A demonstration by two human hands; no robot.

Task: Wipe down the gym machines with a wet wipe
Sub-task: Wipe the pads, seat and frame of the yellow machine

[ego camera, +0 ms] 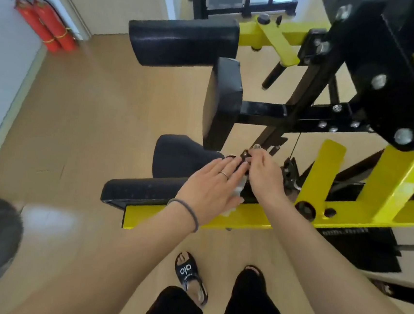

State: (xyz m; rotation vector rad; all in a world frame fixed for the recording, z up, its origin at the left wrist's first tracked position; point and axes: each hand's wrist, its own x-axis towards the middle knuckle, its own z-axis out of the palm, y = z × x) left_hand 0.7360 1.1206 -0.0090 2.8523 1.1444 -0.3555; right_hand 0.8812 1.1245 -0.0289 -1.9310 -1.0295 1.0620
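both hands at the machine's adjustment knob

we see the wet wipe (238, 189) bunched into a pale strip between our two hands, its long axis running from the yellow frame beam (245, 217) up and away toward the black adjustment knob (245, 158); it is blurred. our left hand (213, 185) lies over it with fingers straight and close together, pointing toward the knob, a ring on one finger and a hair tie (188, 212) on the wrist. our right hand (265, 173) pinches something small at the knob with curled fingers; whether that is the wipe's upper end or the knob we cannot tell. black pads (184, 42) jut left from the yellow-and-black gym machine. it stands on a light wood floor (90, 120); two red fire extinguishers (48, 23) lean by the white wall at far left.
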